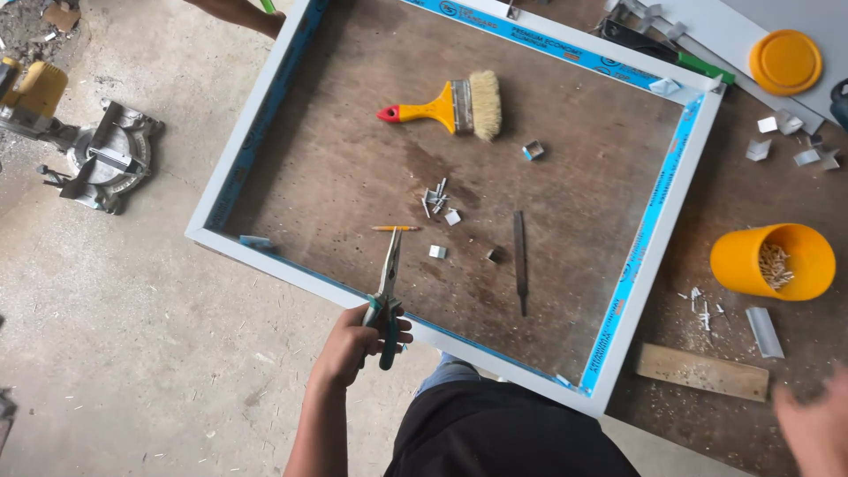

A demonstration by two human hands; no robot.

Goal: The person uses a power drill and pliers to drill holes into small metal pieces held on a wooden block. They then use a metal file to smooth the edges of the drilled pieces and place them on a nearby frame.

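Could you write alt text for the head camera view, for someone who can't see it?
A person's left hand holds green-handled long-nose pliers over a white rectangular metal frame lying on a brown worktable. Inside the frame lie a yellow-handled paintbrush, a pencil and a dark file; the blurred right hand is at the lower right.

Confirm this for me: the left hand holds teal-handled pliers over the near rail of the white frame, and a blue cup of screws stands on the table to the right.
Not quite: the cup is yellow, not blue, as the head view shows. The rest holds: the left hand grips the teal-handled pliers over the white frame's near rail.
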